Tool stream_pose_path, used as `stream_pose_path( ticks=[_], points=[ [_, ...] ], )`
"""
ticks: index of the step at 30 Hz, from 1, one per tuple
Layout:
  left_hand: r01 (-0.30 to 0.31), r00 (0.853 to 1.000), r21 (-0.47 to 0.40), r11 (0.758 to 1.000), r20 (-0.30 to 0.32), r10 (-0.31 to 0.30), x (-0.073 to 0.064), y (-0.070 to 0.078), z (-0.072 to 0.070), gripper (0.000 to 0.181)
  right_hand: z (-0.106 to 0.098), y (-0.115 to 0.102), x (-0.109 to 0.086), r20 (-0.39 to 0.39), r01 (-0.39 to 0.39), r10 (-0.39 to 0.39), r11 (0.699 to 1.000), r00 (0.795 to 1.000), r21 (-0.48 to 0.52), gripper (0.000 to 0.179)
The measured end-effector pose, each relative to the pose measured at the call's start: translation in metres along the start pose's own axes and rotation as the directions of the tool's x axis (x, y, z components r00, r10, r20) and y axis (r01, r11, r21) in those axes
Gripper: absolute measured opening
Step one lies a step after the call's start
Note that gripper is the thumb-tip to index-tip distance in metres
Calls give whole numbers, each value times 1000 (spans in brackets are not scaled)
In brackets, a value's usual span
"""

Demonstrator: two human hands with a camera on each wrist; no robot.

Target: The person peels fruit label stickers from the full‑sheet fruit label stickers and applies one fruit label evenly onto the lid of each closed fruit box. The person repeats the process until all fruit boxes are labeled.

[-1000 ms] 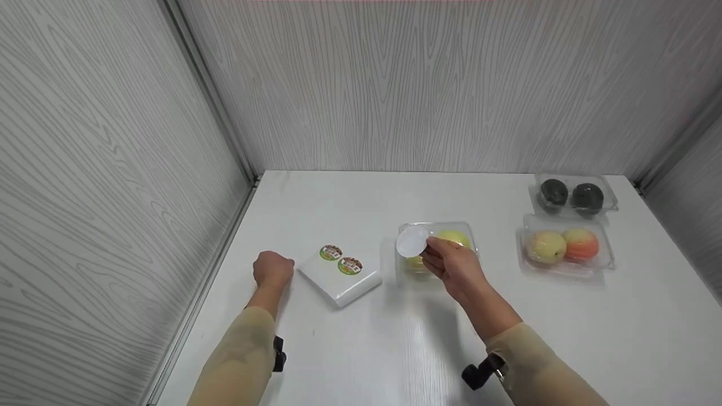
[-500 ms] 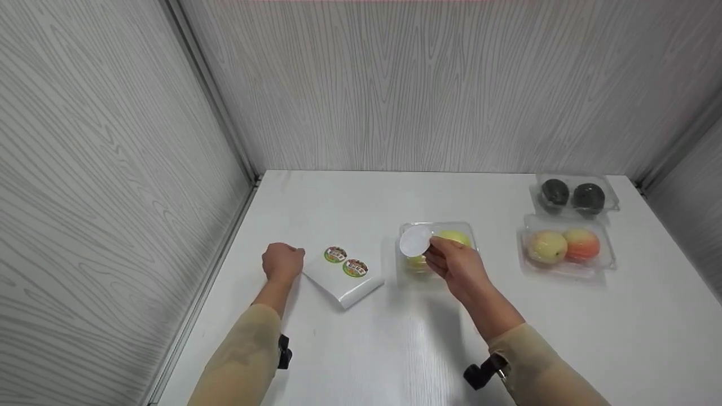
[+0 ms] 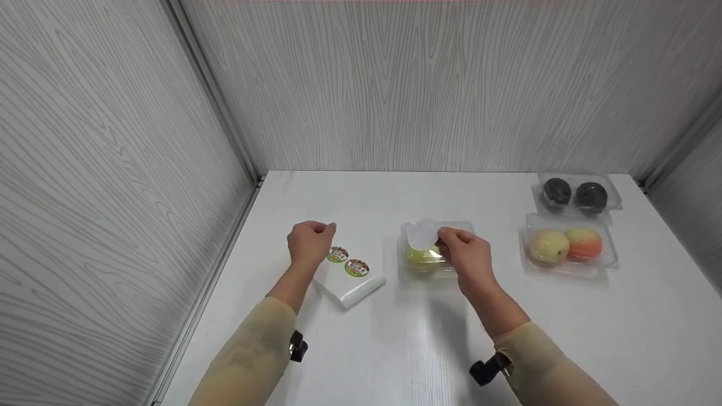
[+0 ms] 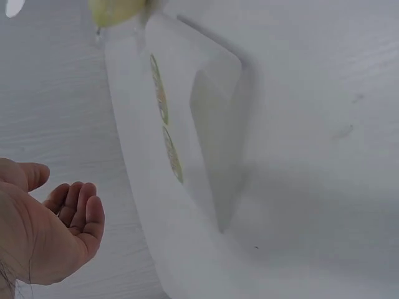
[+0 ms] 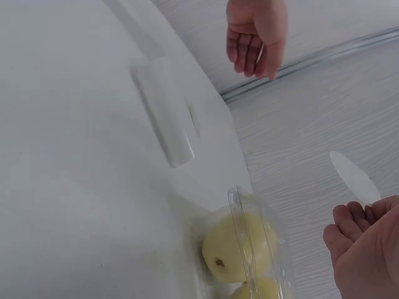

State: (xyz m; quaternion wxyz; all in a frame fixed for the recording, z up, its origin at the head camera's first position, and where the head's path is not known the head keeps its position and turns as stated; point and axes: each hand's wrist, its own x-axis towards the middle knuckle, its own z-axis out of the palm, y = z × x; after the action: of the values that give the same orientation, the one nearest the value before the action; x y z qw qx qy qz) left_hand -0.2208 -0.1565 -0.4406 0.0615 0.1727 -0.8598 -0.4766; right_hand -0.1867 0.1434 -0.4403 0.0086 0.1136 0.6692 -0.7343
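My right hand [image 3: 467, 254] pinches a round sticker [image 3: 422, 234] by its right edge, pale side towards me. The sticker is above a clear plastic clamshell box [image 3: 445, 272] holding yellow-green fruit [image 5: 227, 252]. In the right wrist view, the sticker is edge-on and apart from the box. My left hand [image 3: 310, 243] is raised over the left side of a white sticker sheet [image 3: 338, 290]; its fingers are loosely curled with nothing between them in the left wrist view. Two round printed stickers [image 3: 357, 267] show on the sheet, whose near edge curls up.
At the right of the white table [image 3: 350, 361] lie a clear box with two peach-like fruits [image 3: 584, 243] and, behind it, a clear box with two dark fruits [image 3: 591, 197]. Grained panels [image 3: 395, 84] wall the table at the back and both sides.
My left hand has risen and moved right and away from me, from beside the sheet to over its left part. The right hand with the sticker has shifted slightly right, and the sticker has tilted.
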Motion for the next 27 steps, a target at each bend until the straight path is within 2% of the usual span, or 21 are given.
stream_pose_path(
  ticks=[2, 4, 5, 7, 8, 10, 13, 15, 17, 18, 20, 22, 27],
  points=[
    [-15, 1000, -34, 999, 20, 15, -7, 13, 4, 30, 0, -1, 1, -46, 84, -88, 992, 995, -99, 34],
    [-13, 998, -74, 997, 54, 17, -14, 25, 8, 30, -1, -2, 1, -82, 181, -204, 956, 975, -230, 29],
    [-4, 997, -96, 995, 76, 11, -18, 32, 10, 30, -1, -2, 1, -92, 231, -270, 925, 959, -301, 27],
    [23, 991, -158, 987, 135, -2, -26, 44, 13, 29, -1, -2, 1, -96, 327, -403, 842, 910, -428, 23],
    [43, 985, -197, 980, 170, -9, -29, 50, 15, 28, 0, -2, 2, -86, 374, -467, 794, 880, -478, 21],
    [96, 968, -278, 956, 251, -24, -36, 61, 18, 28, 0, 0, 2, -44, 467, -590, 679, 806, -566, 18],
    [188, 924, -372, 909, 380, -37, -42, 75, 22, 28, 1, 2, 2, 59, 582, -738, 478, 672, -658, 15],
    [251, 891, -398, 882, 452, -50, -45, 81, 26, 29, 1, 3, 2, 135, 631, -799, 346, 586, -694, 13],
    [299, 861, -405, 864, 505, -61, -47, 86, 30, 31, 0, 4, 3, 198, 659, -831, 243, 520, -712, 11],
    [317, 850, -405, 858, 522, -68, -48, 88, 33, 31, 0, 4, 3, 224, 668, -839, 203, 496, -716, 10],
    [346, 833, -403, 847, 548, -79, -50, 92, 37, 31, 1, 5, 3, 263, 677, -847, 144, 461, -722, 10],
    [361, 821, -399, 843, 564, -85, -52, 95, 41, 31, 1, 5, 3, 288, 684, -851, 108, 439, -722, 10],
    [386, 806, -387, 837, 583, -102, -56, 102, 51, 31, 1, 6, 2, 311, 694, -859, 69, 406, -716, 10]
  ],
)
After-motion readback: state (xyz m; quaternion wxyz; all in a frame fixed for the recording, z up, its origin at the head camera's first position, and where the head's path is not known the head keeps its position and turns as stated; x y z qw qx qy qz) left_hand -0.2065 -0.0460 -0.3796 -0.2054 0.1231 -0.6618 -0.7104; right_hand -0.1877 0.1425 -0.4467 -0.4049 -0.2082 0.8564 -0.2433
